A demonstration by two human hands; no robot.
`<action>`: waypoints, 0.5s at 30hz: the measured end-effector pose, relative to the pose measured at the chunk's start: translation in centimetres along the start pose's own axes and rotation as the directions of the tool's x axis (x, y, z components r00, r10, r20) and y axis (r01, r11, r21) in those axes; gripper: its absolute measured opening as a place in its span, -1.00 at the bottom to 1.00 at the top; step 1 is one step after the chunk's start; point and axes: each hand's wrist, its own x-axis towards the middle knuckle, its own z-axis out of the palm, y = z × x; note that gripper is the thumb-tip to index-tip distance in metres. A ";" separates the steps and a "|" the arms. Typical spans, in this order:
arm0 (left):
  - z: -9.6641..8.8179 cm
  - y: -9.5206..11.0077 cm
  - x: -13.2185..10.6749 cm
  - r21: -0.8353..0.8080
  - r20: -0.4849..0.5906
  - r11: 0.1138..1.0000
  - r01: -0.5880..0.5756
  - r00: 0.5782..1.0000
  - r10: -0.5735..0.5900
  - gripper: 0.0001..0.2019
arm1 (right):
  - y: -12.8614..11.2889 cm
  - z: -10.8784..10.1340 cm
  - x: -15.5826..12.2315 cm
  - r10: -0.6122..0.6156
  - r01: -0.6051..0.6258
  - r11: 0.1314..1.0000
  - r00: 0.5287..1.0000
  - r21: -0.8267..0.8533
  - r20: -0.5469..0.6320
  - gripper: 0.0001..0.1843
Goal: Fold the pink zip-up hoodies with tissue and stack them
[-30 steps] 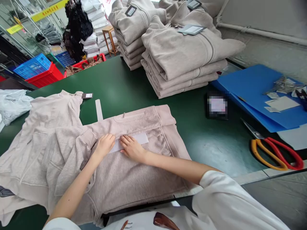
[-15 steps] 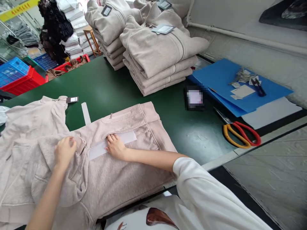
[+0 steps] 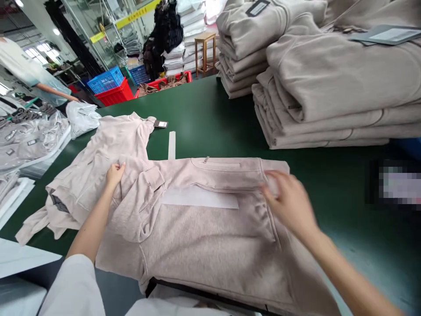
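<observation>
A pinkish-beige sweatshirt (image 3: 204, 250) lies spread on the green table, its sleeve with a small zip pocket folded along the far side. Tucked partly under that sleeve is a white strip (image 3: 210, 199), lying flat on the body. My left hand (image 3: 115, 174) has its fingers closed on the bunched fabric at the left end. At the right end, my right hand (image 3: 291, 204) is blurred, thumb and fingers on either side of the fabric near the cuff and hem. Beyond the left hand lies another pinkish garment (image 3: 121, 131) with a dark tag (image 3: 161, 124).
Folded beige garments (image 3: 335, 96) stand in tall stacks at the back right. Another white strip (image 3: 172, 145) lies on the green table (image 3: 204, 118). At left are bagged garments (image 3: 36, 136) and a person's arm (image 3: 54, 91). Crates (image 3: 115, 92) stand beyond the table.
My right hand has left the white strip and moved right to the sweatshirt's cuff and hem end. My left hand stays at the bunched fabric. The view has swung left.
</observation>
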 end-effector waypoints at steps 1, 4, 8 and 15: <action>0.1 0.3 0.7 -0.026 -0.007 1.000 0.006 1.000 -0.006 -0.61 | 2.0 -0.9 0.8 0.136 -0.140 0.988 0.989 -0.066 -0.060 -0.44; 0.1 1.6 2.8 -0.125 0.003 0.991 0.038 0.999 -0.038 -0.69 | 6.5 -1.8 2.9 0.523 -0.522 0.851 0.852 -0.053 0.021 -0.43; -0.3 3.3 5.0 -0.315 0.082 0.946 0.082 0.995 -0.059 -0.82 | 8.2 -1.0 4.4 0.636 -0.663 0.746 0.737 0.063 0.229 -0.59; -0.4 1.9 6.5 -0.430 0.154 0.902 0.040 0.988 0.030 -0.84 | 7.8 0.0 5.5 0.694 -0.726 0.682 0.681 0.092 0.234 -0.61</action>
